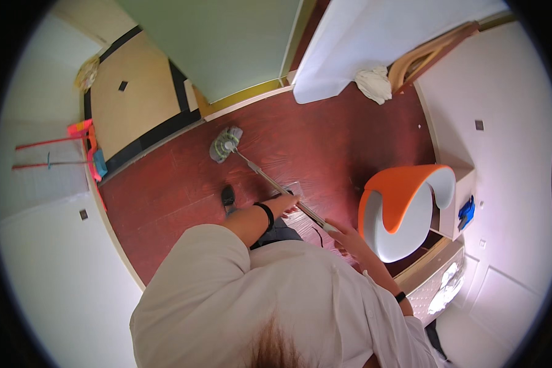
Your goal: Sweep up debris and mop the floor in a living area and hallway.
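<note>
A mop with a metal handle (269, 178) runs slantwise across the view in front of me. Its grey and yellow-green striped head (221, 146) rests on the dark red floor (175, 193), up and left of my hands. My left hand (289, 203) is closed around the middle of the handle, a black band on that wrist. Further down, my right hand (347, 238) grips the pale end of the handle close to my body. Some of its fingers are hidden behind the handle. My dark shoe (228, 195) stands on the floor below the mop head.
An orange and grey chair (407, 214) stands close on the right, beside a pale cabinet (455, 202). A white cloth (374, 84) lies by a wooden frame (430, 57). At left, a doorway opens onto beige tiles (135, 92); red-handled cleaning tools (92, 147) lean nearby.
</note>
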{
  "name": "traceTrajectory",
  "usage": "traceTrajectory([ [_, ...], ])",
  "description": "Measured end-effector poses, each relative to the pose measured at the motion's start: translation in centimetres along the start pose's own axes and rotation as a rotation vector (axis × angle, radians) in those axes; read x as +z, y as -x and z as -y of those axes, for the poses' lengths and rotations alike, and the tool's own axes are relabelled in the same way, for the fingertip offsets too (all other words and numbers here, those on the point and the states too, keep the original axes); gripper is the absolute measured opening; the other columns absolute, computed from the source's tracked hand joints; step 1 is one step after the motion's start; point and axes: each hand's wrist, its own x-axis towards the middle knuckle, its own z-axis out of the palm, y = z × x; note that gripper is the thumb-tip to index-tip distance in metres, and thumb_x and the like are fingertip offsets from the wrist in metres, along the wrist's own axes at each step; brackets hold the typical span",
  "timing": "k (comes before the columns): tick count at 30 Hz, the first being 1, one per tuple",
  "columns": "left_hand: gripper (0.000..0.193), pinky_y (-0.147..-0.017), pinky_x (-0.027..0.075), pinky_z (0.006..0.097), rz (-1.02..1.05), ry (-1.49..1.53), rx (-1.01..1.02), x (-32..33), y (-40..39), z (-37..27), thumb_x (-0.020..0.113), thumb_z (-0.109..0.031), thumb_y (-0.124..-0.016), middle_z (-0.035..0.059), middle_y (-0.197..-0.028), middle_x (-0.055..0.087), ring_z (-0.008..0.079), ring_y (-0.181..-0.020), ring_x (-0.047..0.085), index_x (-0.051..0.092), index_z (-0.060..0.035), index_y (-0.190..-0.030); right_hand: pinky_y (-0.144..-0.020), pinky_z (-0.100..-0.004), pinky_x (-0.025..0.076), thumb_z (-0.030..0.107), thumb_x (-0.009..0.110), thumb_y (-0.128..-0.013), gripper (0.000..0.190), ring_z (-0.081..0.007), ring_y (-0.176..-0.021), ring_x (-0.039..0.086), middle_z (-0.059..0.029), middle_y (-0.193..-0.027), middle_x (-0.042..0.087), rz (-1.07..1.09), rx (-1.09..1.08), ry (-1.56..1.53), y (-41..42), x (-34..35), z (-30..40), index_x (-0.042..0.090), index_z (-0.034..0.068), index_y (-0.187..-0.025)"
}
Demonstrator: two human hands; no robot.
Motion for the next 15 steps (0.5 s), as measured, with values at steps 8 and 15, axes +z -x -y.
traceTrajectory([
  [8,0.046,-0.075,0.049,0.0455,-0.023,0.07,-0.07,-4.6,3.0,3.2,0.042,-0.05,-0.087,0.0083,-0.097,0.062,0.0204,-0.09,0.048,0.062,-0.0112,-0.105,-0.041,-0.0228,0.027,0.022,0.051,-0.091,0.045,-0.0067,-0.044,0.031,0.0046,-0.055,0.034,0.039,-0.04,0.175,-2.6,5.7,0.9,0.044,0.02,-0.136],
  [15,0.045,-0.057,0.052,0.0397,0.134,0.171,0.083,-2.4,5.5,5.1,0.042,-0.049,-0.086,0.0052,-0.09,0.062,0.014,-0.068,0.05,0.06,-0.0141,-0.108,-0.042,-0.0221,0.026,0.02,0.053,-0.09,0.041,-0.0054,-0.045,0.029,0.0059,-0.056,0.034,-0.044,0.061,0.248,2.1,7.0,4.5,0.05,0.019,-0.131],
])
